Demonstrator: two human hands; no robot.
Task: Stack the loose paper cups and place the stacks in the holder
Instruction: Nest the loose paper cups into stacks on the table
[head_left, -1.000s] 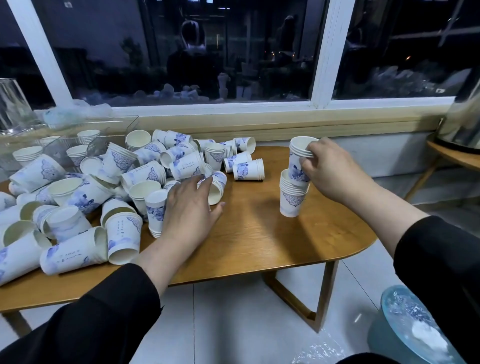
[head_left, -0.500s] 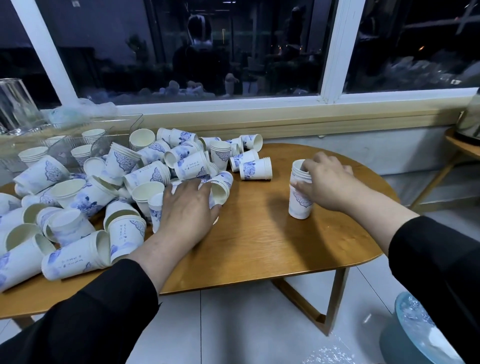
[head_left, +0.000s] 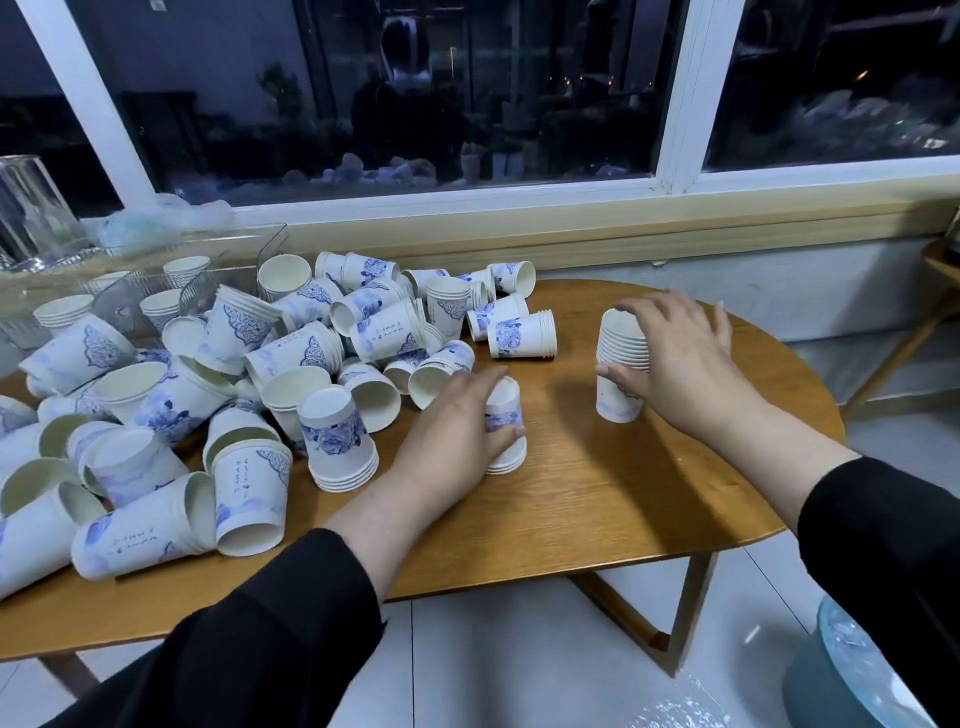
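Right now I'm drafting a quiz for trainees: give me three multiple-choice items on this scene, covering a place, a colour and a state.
1. Where is the tall stack of cups?
A. in the left hand
B. upright on the table under the right hand
C. on the floor

2. What colour is the print on the cups?
A. red
B. green
C. blue

3. What is the left hand doing?
A. gripping an upside-down short stack
B. resting flat
C. hanging idle

Answers: B, the stack stands at the table's right part; C, blue flowers show; A, fingers curl round it.

A home-like room at night: wooden table (head_left: 597, 499) beside a dark window (head_left: 415, 93), tiled floor (head_left: 498, 665).
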